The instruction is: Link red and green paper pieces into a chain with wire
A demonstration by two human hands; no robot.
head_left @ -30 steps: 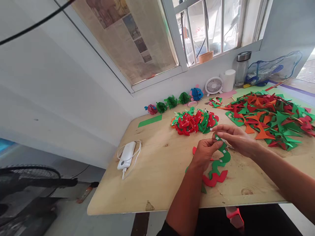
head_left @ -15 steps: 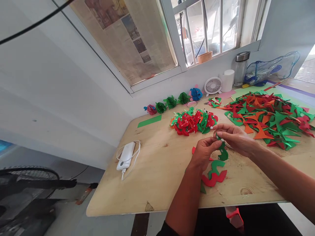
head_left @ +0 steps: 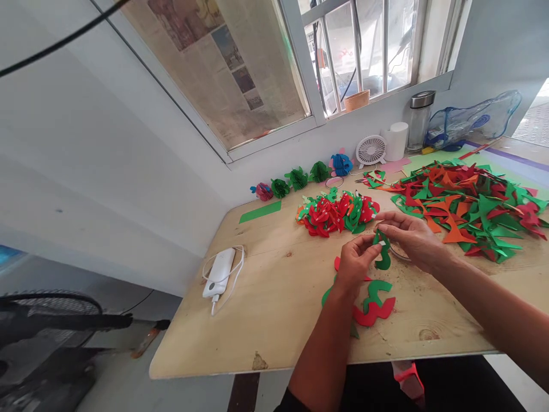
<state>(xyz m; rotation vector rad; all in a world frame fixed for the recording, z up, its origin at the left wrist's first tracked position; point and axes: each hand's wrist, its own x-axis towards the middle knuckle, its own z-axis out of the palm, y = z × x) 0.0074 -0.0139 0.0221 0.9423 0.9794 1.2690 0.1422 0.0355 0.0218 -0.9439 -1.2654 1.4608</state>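
Observation:
Both hands meet over the near part of the table around a wavy green paper cutout [head_left: 383, 260], which hangs down and bears a small white tab. My left hand [head_left: 357, 260] pinches its left edge between thumb and fingers. At its top, the thumb and fingertips of my right hand [head_left: 412, 236] are closed on it too. Just below lie another green paper cutout [head_left: 379, 290] and a red paper cutout [head_left: 375, 313], with further pieces partly hidden by my left hand and forearm. A pale curved rim [head_left: 400, 253] shows under my right hand.
Beyond my hands sits a pile of red and green cutouts [head_left: 330, 214]. A large heap of paper scraps [head_left: 467, 200] spreads on the right. A white power bank [head_left: 220, 273] with cable lies left. Small fan [head_left: 371, 151], glass bottle [head_left: 420, 123] and paper ornaments [head_left: 297, 178] line the wall.
The green cutout has turned a little and shifted slightly left between my fingers. My left hand has moved slightly left, and more of the pale rim shows under my right hand.

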